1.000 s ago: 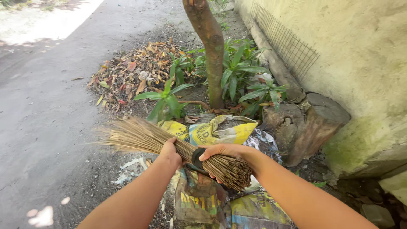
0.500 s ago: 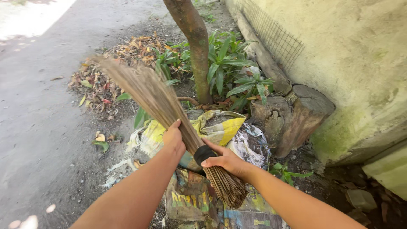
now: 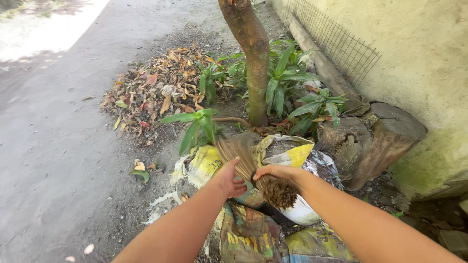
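since the earlier frame the stick broom [image 3: 253,168] has swung round: half a second ago its bristles fanned up toward 11 o'clock over the leaf pile, and now they point away toward 12 o'clock, foreshortened, with the cut butt end facing the camera. both hands have drawn closer together on it.

the left hand [image 3: 229,179] sits at the 9 o'clock side of the bundle, thumb raised against the sticks, its fingers wrapped underneath, so a grasp on the broom is likely but the curl itself is hidden. the right hand [image 3: 275,173] comes in from 3 o'clock and lies over the top of the bundle just ahead of the butt end, fingers clenched around the broom.

the broom hangs just above a heap of crumpled yellow sacks [image 3: 207,163] lying on the ground, with more printed sacks toward 6 o'clock under the forearms. at 12 o'clock from the hands rises a slim tree trunk [image 3: 253,63], ringed by green leafy plants [image 3: 287,87]. a pile of dry leaves [image 3: 156,90] lies toward 10 o'clock at the edge of the paved path [image 3: 48,146]. at 3 o'clock stands a weathered tree stump [image 3: 375,141] against a pale wall [image 3: 429,58] with a piece of wire mesh [image 3: 341,48] leaning on it.
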